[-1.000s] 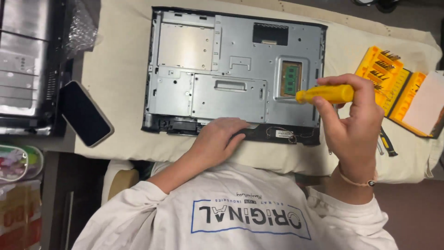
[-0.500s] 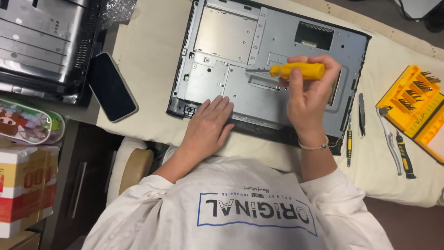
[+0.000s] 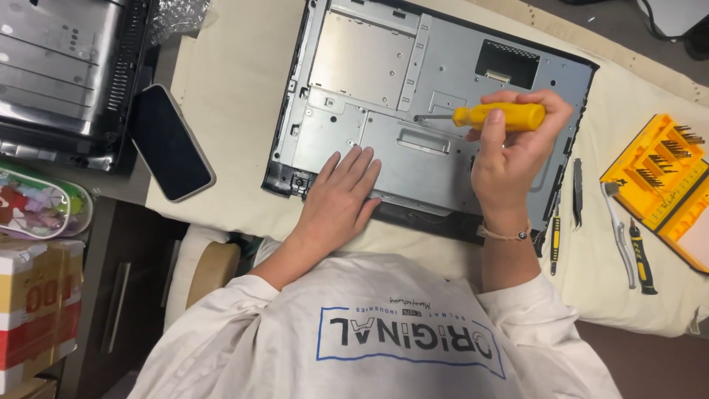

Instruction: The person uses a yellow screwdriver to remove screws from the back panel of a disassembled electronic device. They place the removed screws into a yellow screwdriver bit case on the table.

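A grey metal chassis (image 3: 384,66), the opened back of a flat device, lies on a cream cloth (image 3: 236,89). My left hand (image 3: 342,193) rests flat with fingers spread on its near edge. My right hand (image 3: 517,151) grips a yellow-handled screwdriver (image 3: 502,116) held sideways, its metal tip pointing left onto the metal plate near the middle of the chassis. A thin bracelet sits on my right wrist.
A dark phone (image 3: 170,142) lies left of the chassis. A second grey metal device (image 3: 59,74) sits far left. At right are a yellow bit case (image 3: 657,174), tweezers (image 3: 577,193) and small tools (image 3: 639,255). Boxes (image 3: 33,310) stand at lower left.
The view shifted, so the chassis sits more to the right. My right hand with the screwdriver moved left over the plate; my left hand stays on the near edge.
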